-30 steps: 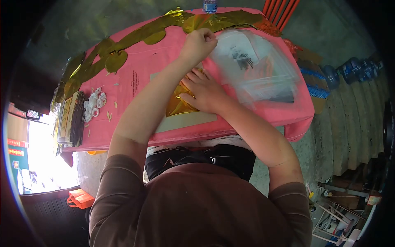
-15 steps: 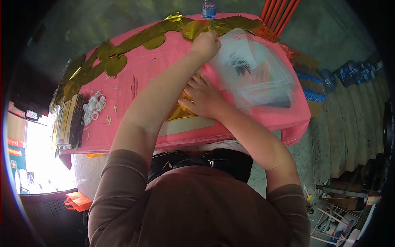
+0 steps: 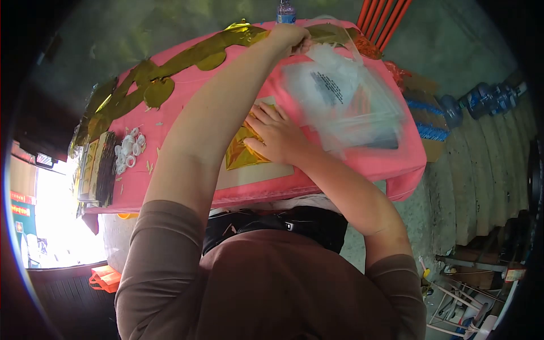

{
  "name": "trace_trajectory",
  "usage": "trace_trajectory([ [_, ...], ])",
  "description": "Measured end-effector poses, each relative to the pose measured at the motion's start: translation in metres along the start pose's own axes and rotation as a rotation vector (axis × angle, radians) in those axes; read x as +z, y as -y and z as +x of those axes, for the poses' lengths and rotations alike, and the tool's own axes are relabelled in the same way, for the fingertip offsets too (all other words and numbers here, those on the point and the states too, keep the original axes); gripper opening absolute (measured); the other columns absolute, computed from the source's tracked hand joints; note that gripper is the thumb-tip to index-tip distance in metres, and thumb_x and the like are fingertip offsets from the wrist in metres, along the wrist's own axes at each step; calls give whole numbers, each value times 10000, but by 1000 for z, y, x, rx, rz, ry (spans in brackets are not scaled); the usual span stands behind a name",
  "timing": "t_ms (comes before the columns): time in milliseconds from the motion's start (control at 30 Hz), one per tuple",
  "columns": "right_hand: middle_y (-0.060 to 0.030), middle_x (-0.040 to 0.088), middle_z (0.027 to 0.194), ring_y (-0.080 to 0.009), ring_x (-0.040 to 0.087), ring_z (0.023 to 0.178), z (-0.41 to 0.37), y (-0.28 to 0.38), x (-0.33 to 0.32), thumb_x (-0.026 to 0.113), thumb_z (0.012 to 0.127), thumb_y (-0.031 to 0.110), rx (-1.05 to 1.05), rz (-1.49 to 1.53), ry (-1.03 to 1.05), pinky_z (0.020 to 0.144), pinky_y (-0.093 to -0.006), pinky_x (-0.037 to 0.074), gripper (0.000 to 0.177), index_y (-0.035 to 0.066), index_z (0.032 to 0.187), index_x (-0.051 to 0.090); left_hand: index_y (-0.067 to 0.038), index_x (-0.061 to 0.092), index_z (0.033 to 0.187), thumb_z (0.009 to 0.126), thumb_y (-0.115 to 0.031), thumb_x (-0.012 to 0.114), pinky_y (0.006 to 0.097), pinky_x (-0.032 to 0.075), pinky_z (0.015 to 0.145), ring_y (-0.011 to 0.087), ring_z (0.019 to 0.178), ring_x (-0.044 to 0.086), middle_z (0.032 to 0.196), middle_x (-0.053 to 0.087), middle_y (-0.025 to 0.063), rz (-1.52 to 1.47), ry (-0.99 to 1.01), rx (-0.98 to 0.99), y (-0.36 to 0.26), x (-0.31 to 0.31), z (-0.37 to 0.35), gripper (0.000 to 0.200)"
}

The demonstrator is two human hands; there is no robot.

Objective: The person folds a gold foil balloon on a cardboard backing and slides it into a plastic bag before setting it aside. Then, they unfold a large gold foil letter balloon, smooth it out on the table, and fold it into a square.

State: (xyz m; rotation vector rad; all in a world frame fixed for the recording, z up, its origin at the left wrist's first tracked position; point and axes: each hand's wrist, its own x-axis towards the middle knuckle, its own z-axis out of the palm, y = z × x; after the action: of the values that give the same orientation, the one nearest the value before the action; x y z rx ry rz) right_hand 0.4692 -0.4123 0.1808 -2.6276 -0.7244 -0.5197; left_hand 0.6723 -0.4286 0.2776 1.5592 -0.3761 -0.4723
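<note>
My left hand (image 3: 290, 38), at the far edge of the pink-covered table (image 3: 192, 102), is closed on the edge of a clear plastic bag (image 3: 334, 51), which is lifted and blurred. Beneath it lies a stack of clear bags (image 3: 306, 85), the top one with dark print. My right hand (image 3: 276, 136) rests flat, fingers spread, on a shiny gold foil piece (image 3: 243, 156). That foil lies over a flat beige board (image 3: 255, 175) near the front edge. My left forearm passes over the table, left of my right hand.
Gold foil shapes (image 3: 209, 54) run along the far left edge. White rings (image 3: 130, 148) and a foil-edged stack (image 3: 96, 170) sit at the left. A bottle (image 3: 286, 12) stands beyond the table's far edge. Orange poles (image 3: 382, 22) and water jugs (image 3: 479, 102) are at the right.
My left hand has moved slightly up and right, and the top clear bag has shifted and lifted at its far edge. My right hand stays on the foil, more of which now shows.
</note>
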Motion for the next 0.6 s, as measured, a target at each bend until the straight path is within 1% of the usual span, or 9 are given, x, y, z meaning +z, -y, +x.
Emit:
trace_trajectory([
  [133,-172,403,1339,-315,316,1283,0,1,-1,517,848,361,7,6,-1,1053,-440,237,564,17,1286,431,44,547,761,847,-34,461,208,468,419,171,506,577,644,586,136,-482,-15,-167,13,-28,71,145],
  [167,-172,403,1339,-315,316,1283,-1,1,0,517,848,361,8,5,-3,1053,-440,237,564,17,1286,431,64,516,820,862,-31,425,238,521,447,203,500,580,638,568,146,-483,-65,-281,8,-34,72,138],
  [200,-175,404,1338,-315,316,1283,-1,0,1,518,847,361,5,-3,-8,1054,-440,236,565,16,1286,430,64,516,820,862,-31,425,238,521,447,203,500,580,638,568,146,-482,-63,-280,11,-35,69,138],
  [267,-178,404,1337,-315,317,1282,0,0,0,518,847,361,4,-11,-15,1056,-439,235,566,15,1286,430,78,469,881,876,-24,377,344,586,596,254,614,615,744,575,167,-675,-146,-113,18,-34,65,137],
  [300,-172,403,1341,-315,316,1284,0,0,-2,518,847,361,7,0,-4,1058,-443,232,562,21,1286,432,78,469,881,876,-24,377,344,586,596,254,614,615,744,575,167,-672,-144,-114,20,-31,65,137],
  [367,-166,402,1346,-315,314,1285,-1,1,0,517,847,361,10,16,8,1059,-448,229,558,27,1286,435,80,432,900,890,-29,348,442,564,769,302,793,619,854,563,180,-847,-190,-58,20,-21,53,138],
  [467,-152,408,1344,-318,313,1289,0,0,2,517,845,358,-4,14,-29,1057,-459,227,525,42,1260,464,57,431,881,902,-43,332,477,531,820,300,862,587,910,549,189,-912,-226,25,-7,-3,-15,143],
  [567,-141,440,1316,-325,325,1281,0,-1,0,519,844,347,6,48,-40,1060,-467,221,479,50,1219,498,40,434,876,901,-67,352,503,505,819,298,845,584,907,555,187,-844,-212,70,15,2,-21,137],
  [600,-150,426,1336,-329,313,1292,1,-2,0,498,849,385,-3,20,-6,1059,-473,216,533,37,1252,472,40,434,876,901,-67,352,503,505,819,298,845,584,907,555,187,-843,-209,69,23,5,-22,137],
])
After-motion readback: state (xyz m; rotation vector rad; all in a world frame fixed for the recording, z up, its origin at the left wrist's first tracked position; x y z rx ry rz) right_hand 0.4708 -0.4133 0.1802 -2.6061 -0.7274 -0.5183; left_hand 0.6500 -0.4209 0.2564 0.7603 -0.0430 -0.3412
